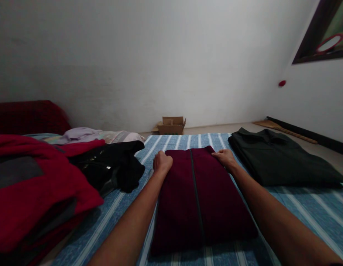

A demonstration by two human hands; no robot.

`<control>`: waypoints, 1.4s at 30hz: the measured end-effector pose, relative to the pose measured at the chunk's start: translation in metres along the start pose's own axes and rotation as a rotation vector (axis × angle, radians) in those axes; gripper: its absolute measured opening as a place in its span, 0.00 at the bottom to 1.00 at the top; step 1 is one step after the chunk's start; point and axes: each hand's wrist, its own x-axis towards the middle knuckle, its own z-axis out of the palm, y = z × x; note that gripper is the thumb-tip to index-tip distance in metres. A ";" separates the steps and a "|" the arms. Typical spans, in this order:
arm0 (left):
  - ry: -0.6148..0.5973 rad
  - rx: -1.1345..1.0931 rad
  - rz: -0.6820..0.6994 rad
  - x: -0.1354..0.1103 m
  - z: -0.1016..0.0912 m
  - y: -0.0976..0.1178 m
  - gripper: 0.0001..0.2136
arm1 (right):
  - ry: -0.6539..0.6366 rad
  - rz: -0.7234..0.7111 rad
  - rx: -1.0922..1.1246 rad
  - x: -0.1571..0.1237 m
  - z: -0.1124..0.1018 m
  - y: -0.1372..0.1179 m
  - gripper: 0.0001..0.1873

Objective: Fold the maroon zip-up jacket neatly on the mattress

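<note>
My right hand (224,158) pinches the far right corner of a smooth, rectangular folded maroon garment (178,199), split lengthwise by a narrow dark strip (197,192). My left hand (162,162) curls at its far left corner; whether it grips fabric, I can't tell. The garment lies flat on blue-and-white striped cloth (105,226), between a crumpled black garment (123,162) and a flat-folded dark one (279,159).
</note>
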 end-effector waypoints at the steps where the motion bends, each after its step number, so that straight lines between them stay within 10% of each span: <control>1: 0.032 0.135 0.141 -0.007 0.003 0.008 0.11 | 0.002 0.002 0.006 0.000 -0.001 -0.001 0.12; 5: -0.296 0.552 0.726 -0.036 0.025 0.032 0.16 | 0.013 0.012 0.032 0.000 -0.001 0.000 0.12; 10: -0.696 0.761 0.672 -0.050 0.051 0.024 0.29 | 0.008 0.021 0.077 -0.001 -0.001 0.002 0.12; 23: -0.634 0.754 0.707 -0.054 0.050 0.014 0.34 | 0.005 -0.042 -0.069 -0.007 0.001 -0.003 0.17; 30: -0.651 0.723 0.793 -0.050 0.049 0.006 0.31 | -0.134 -0.579 -0.559 -0.032 0.005 -0.017 0.16; 34: -0.710 0.736 0.761 -0.046 0.053 0.009 0.37 | -0.235 -0.600 -0.616 -0.033 0.014 -0.002 0.20; 42: -0.638 0.596 0.727 -0.029 0.015 0.010 0.31 | -0.131 -0.641 -0.701 -0.072 -0.026 -0.020 0.23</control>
